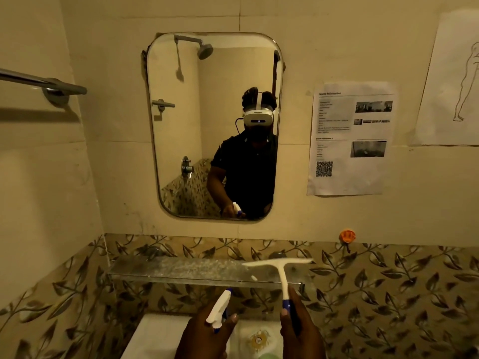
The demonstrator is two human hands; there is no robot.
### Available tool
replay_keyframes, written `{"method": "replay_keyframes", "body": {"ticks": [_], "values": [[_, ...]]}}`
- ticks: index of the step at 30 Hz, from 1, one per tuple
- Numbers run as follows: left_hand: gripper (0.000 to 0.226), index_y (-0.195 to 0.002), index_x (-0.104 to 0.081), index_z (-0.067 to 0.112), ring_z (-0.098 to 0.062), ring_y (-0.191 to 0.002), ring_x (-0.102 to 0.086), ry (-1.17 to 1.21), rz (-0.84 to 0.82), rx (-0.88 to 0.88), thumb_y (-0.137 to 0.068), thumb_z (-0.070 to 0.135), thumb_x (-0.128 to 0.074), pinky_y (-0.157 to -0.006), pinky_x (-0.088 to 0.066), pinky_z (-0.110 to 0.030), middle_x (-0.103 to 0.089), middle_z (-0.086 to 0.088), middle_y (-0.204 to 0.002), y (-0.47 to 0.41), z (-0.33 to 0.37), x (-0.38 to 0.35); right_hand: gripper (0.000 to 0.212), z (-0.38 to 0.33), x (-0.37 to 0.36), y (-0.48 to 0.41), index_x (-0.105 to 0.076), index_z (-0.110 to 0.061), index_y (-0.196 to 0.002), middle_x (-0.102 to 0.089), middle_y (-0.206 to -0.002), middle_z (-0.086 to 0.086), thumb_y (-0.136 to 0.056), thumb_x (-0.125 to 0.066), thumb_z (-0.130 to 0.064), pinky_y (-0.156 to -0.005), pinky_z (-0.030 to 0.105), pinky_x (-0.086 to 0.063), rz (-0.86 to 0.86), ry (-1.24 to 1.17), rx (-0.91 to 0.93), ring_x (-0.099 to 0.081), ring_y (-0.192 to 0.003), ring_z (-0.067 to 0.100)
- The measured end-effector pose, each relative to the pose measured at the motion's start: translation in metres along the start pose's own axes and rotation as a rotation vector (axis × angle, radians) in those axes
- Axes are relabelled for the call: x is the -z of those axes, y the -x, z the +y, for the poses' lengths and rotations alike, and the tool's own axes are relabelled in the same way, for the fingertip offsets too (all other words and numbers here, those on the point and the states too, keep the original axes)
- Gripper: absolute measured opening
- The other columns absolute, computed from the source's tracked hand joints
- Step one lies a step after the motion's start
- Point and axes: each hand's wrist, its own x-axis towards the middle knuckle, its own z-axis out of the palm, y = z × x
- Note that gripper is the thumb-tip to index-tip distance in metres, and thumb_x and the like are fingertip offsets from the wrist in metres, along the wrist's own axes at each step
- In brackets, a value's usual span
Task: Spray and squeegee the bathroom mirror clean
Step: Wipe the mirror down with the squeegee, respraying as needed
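1. At the bottom centre of the frame, a white spray bottle (219, 310) with a blue nozzle tip is held in the left hand (204, 335); the fingers are closed around its neck and trigger head, and the nozzle is pointed up and forward.
2. Just right of it, a white T-shaped squeegee (281, 270) is gripped by its blue-banded handle in the right hand (300, 330), which is closed around it; the blade is held level above the glass shelf (181, 270).
3. The bathroom mirror (215, 125), a rounded rectangle, is seen in the upper centre of the frame, well above both tools. No wet film, droplets or streaks can be made out on its glass, though the light is dim.
4. The step in hand is judged to be the very start: both tools are readied, and spraying is not yet begun.
5. The next move calls for the bottle to be raised toward the glass and the trigger squeezed so that the surface is misted evenly; the squeegee is then to be set against the top edge and drawn down.
6. A white sink (160, 338) is partly seen below the hands, where drips would be caught.
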Motion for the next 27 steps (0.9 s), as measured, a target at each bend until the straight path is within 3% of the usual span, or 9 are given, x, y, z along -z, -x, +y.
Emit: {"method": "replay_keyframes", "body": {"ticks": [2,5,8,10,13,15,18,22,27], "values": [[0.053,-0.129,-0.043,0.056,0.025,-0.096,-0.058,0.013,-0.037,0.001,-0.083,0.055,-0.070,-0.077,-0.043,0.002,-0.061,0.031,-0.119,0.005,0.017,0.001,0.043,0.005,-0.003,-0.007,-0.048,-0.054,-0.126,-0.066,-0.122,-0.006,-0.088,-0.060,-0.039,-0.079,0.019,-0.050,0.002,0.029,0.006,-0.066,-0.098,0.016],[0.046,-0.125,-0.053,0.047,0.014,-0.058,-0.063,0.049,0.040,-0.010,-0.088,0.031,-0.075,-0.053,-0.045,-0.004,-0.066,0.014,-0.099,0.002,0.032,0.005,0.044,0.004,-0.013,-0.006,-0.048,-0.057,-0.119,-0.065,-0.124,0.010,-0.094,-0.063,-0.025,-0.084,0.037,-0.056,0.004,-0.074,-0.027,-0.065,-0.097,0.030],[0.049,-0.135,-0.058,0.031,0.005,-0.073,-0.063,0.042,0.032,-0.039,-0.089,0.027,-0.075,-0.060,-0.044,-0.003,-0.063,0.021,-0.096,-0.011,0.044,0.013,0.047,-0.024,-0.025,-0.013,-0.047,-0.050,-0.134,-0.062,-0.133,0.004,-0.095,-0.061,-0.027,-0.099,0.048,-0.053,-0.007,-0.155,-0.006,-0.060,-0.118,0.032],[0.046,-0.131,-0.059,0.036,0.003,-0.089,-0.063,0.050,0.059,-0.064,-0.089,0.028,-0.076,-0.068,-0.044,-0.003,-0.065,0.021,-0.100,-0.020,0.050,0.022,0.046,-0.050,-0.034,-0.025,-0.046,-0.047,-0.137,-0.063,-0.133,0.007,-0.098,-0.059,-0.026,-0.091,0.042,-0.054,-0.025,-0.216,0.002,-0.060,-0.117,0.032],[0.048,-0.128,-0.058,0.048,-0.013,-0.105,-0.070,0.073,0.081,-0.142,-0.087,0.033,-0.077,-0.076,-0.049,-0.015,-0.072,0.014,-0.115,-0.035,0.077,0.042,0.045,-0.099,-0.051,-0.050,-0.049,-0.043,-0.142,-0.066,-0.124,0.009,-0.102,-0.053,-0.023,-0.071,0.026,-0.052,-0.022,-0.283,0.076,-0.062,-0.096,0.022],[0.052,-0.136,-0.056,0.042,-0.017,-0.089,-0.074,0.068,0.094,-0.189,-0.088,0.037,-0.075,-0.070,-0.053,-0.020,-0.074,0.009,-0.114,-0.051,0.103,0.058,0.045,-0.144,-0.064,-0.065,-0.048,-0.042,-0.144,-0.066,-0.121,0.006,-0.103,-0.050,-0.023,-0.072,0.027,-0.054,-0.027,-0.309,0.160,-0.063,-0.095,0.020],[0.055,-0.143,-0.049,0.041,-0.016,-0.060,-0.069,0.035,0.082,-0.296,-0.092,0.037,-0.071,-0.051,-0.053,-0.018,-0.069,0.018,-0.097,-0.072,0.160,0.086,0.044,-0.214,-0.083,-0.088,-0.048,-0.048,-0.142,-0.062,-0.131,0.003,-0.102,-0.050,-0.029,-0.096,0.043,-0.056,-0.034,-0.368,0.257,-0.061,-0.113,0.021],[0.051,-0.141,-0.039,0.050,-0.010,-0.060,-0.065,0.018,0.068,-0.440,-0.096,0.043,-0.063,-0.050,-0.054,-0.018,-0.068,0.009,-0.103,-0.101,0.235,0.125,0.044,-0.299,-0.101,-0.121,-0.047,-0.044,-0.143,-0.064,-0.125,-0.001,-0.103,-0.049,-0.025,-0.079,0.031,-0.058,-0.015,-0.450,0.299,-0.063,-0.103,0.014],[0.059,-0.151,-0.039,0.036,-0.018,-0.061,-0.065,0.004,0.064,-0.478,-0.097,0.039,-0.063,-0.054,-0.057,-0.028,-0.069,-0.012,-0.100,-0.133,0.293,0.160,0.047,-0.374,-0.116,-0.156,-0.042,-0.044,-0.145,-0.061,-0.133,0.004,-0.102,-0.048,-0.029,-0.093,0.052,-0.056,0.073,-0.375,0.431,-0.063,-0.110,0.023]]}}
